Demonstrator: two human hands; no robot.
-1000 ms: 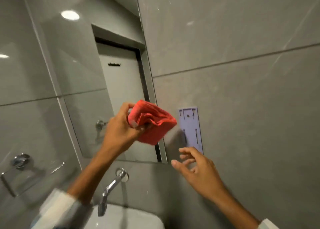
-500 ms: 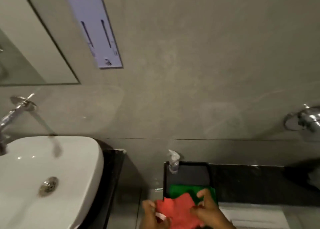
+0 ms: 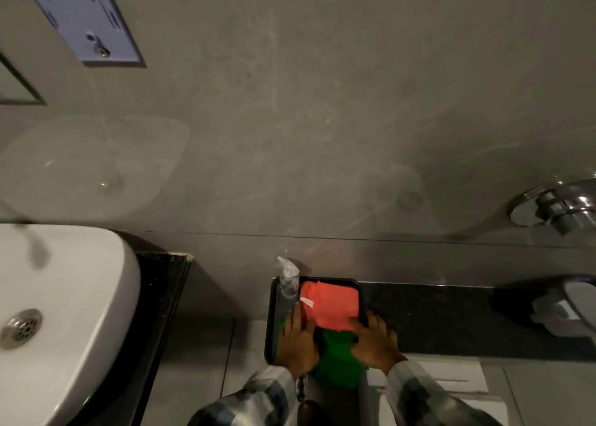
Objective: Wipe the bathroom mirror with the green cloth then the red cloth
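The red cloth (image 3: 329,303) lies folded flat in the far half of a black tray (image 3: 271,322), overlapping the green cloth (image 3: 338,358), which fills the near half and hangs over the tray's front edge. My left hand (image 3: 296,345) is palm down on the red cloth's near left corner, thumb on top of the fabric. My right hand (image 3: 374,341) holds the near right corner the same way. Only the mirror's lower corner (image 3: 13,87) shows, at the top left.
A clear spray bottle (image 3: 288,283) stands in the tray's far left corner. The white sink (image 3: 64,312) is to the left, a black ledge (image 3: 435,316) to the right. A purple plate (image 3: 84,19) and a chrome fitting (image 3: 554,209) are on the wall.
My view dropped from the mirror to the tray. The red cloth, held up in my left hand before, has come down with both hands and now lies spread in the tray over the green cloth.
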